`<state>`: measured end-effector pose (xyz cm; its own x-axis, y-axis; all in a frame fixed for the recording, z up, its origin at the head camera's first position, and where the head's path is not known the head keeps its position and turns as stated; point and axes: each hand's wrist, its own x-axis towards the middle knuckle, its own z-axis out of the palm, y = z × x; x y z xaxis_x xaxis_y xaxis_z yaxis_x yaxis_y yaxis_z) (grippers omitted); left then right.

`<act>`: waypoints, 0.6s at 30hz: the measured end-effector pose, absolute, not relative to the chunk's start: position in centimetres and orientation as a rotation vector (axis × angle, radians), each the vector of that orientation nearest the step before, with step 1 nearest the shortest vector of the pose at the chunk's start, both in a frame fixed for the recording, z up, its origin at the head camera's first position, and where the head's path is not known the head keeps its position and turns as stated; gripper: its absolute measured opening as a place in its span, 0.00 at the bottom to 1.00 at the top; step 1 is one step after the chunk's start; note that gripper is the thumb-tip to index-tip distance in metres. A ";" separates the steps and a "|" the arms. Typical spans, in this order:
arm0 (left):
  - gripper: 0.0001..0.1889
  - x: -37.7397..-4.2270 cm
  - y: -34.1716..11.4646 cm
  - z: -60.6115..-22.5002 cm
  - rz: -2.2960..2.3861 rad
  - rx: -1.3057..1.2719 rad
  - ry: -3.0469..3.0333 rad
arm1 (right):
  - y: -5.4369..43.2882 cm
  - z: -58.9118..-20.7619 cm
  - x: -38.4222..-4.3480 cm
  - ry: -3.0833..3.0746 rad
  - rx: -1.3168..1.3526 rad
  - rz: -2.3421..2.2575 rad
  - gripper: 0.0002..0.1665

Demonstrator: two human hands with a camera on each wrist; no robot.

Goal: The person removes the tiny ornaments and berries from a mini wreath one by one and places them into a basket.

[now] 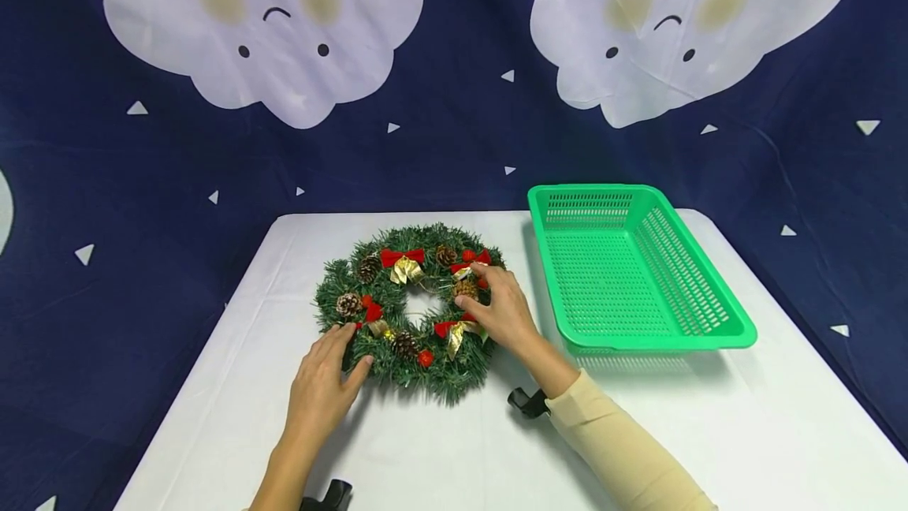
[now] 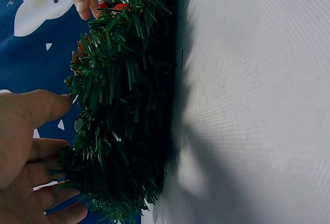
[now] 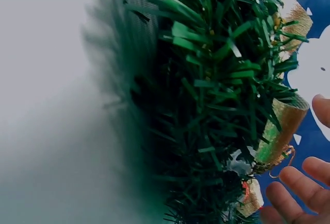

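Note:
A green tinsel Christmas wreath (image 1: 397,274) lies flat on the white-covered table, decorated with pine cones (image 1: 348,304), red bows (image 1: 401,257), gold ribbons and red berries. At its lower left edge is my left hand (image 1: 322,385), fingers spread and relaxed. The left wrist view shows that hand (image 2: 31,157) alongside the bristly wreath (image 2: 124,95), thumb apart from the fingers. My right hand (image 1: 504,310) reaches over the wreath's right side, close to a pine cone (image 1: 465,289) and a ribbon. Loosely bent fingers (image 3: 304,188) appear beside the gold ribbon (image 3: 282,128) in the right wrist view.
To the right of the wreath stands a green perforated plastic basket (image 1: 638,274) with nothing in it. White cloth covers the table (image 1: 234,385). Behind hangs a dark blue curtain (image 1: 454,101) printed with clouds and small triangles.

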<state>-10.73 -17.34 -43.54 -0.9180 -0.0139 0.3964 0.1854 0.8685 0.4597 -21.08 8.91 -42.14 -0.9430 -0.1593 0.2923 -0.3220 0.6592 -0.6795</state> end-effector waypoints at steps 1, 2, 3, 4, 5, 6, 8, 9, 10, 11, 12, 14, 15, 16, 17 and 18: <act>0.31 -10.7 -17.3 -43.6 -0.709 -0.125 -2.651 | 8.9 -42.2 -21.1 -2.668 0.393 1.150 0.37; 0.31 -10.7 -17.4 -43.6 -0.711 -0.125 -2.652 | 8.8 -42.3 -21.1 -2.668 0.393 1.152 0.37; 0.31 -10.7 -17.4 -43.6 -0.713 -0.124 -2.654 | 8.8 -42.4 -21.2 -2.668 0.394 1.152 0.37; 0.31 -10.7 -17.4 -43.7 -0.712 -0.122 -2.655 | 8.7 -42.5 -21.2 -2.671 0.393 1.151 0.36; 0.31 -10.7 -17.4 -43.7 -0.714 -0.121 -2.657 | 8.7 -42.6 -21.2 -2.672 0.395 1.150 0.36; 0.32 -10.7 -17.4 -43.8 -0.716 -0.119 -2.661 | 8.7 -42.7 -21.2 -2.670 0.397 1.148 0.36; 0.32 -10.7 -17.4 -43.7 -0.719 -0.115 -2.672 | 8.7 -42.9 -21.3 -2.666 0.395 1.151 0.35; 0.32 -10.7 -17.4 -43.7 -0.720 -0.113 -2.678 | 8.7 -43.0 -21.3 -2.664 0.396 1.151 0.35; 0.32 -10.7 -17.4 -43.7 -0.720 -0.112 -2.683 | 8.7 -43.0 -21.3 -2.664 0.396 1.151 0.35; 0.32 -10.7 -17.4 -43.7 -0.722 -0.111 -2.686 | 8.6 -43.1 -21.3 -2.665 0.391 1.154 0.35; 0.32 -10.7 -17.4 -43.7 -0.721 -0.111 -2.690 | 8.6 -43.1 -21.3 -2.667 0.389 1.153 0.34; 0.32 -10.7 -17.4 -43.7 -0.720 -0.111 -2.692 | 8.6 -43.3 -21.3 -2.677 0.381 1.150 0.35; 0.32 -10.7 -17.4 -43.8 -0.720 -0.111 -2.693 | 8.5 -43.3 -21.3 -2.680 0.381 1.146 0.35; 0.32 -10.7 -17.5 -43.8 -0.720 -0.111 -2.693 | 8.5 -43.4 -21.3 -2.682 0.383 1.144 0.35; 0.32 -10.7 -17.5 -43.8 -0.721 -0.110 -2.695 | 8.5 -43.5 -21.4 -2.681 0.384 1.140 0.35; 0.32 -10.7 -17.5 -43.8 -0.721 -0.109 -2.697 | 8.5 -43.5 -21.4 -2.676 0.391 1.135 0.35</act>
<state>-10.73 -17.48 -43.80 -0.9372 -0.0148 0.3486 0.1612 0.8677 0.4702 -21.42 8.46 -43.55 -0.9433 -0.1603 0.2908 -0.3205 0.6689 -0.6707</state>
